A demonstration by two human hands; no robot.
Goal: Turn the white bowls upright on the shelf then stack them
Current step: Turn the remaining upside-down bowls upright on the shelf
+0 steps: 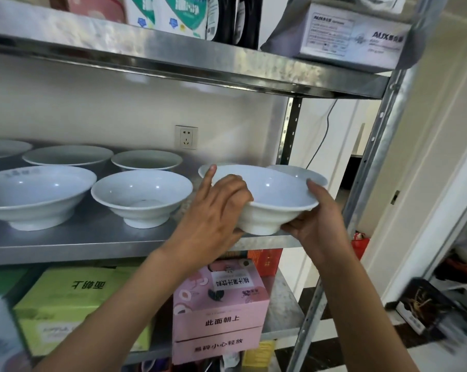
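An upright white bowl (275, 200) is held at the right front of the steel shelf (92, 237), its foot at the shelf's front edge. My left hand (216, 210) grips its left side, index finger raised. My right hand (318, 218) cups its right rim and underside. Several other white bowls stand upright on the shelf: a large one (36, 194) at front left, one (141, 197) in the middle, two (68, 155) (146, 160) behind them. Two more rims (299, 174) (204, 170) show behind the held bowl.
The upper shelf (200, 65) hangs low overhead, loaded with boxes and bags. A steel post (374, 146) stands right of my right hand. A wall socket (186, 136) sits behind. Below are a green carton (74, 299) and a pink box (221, 307).
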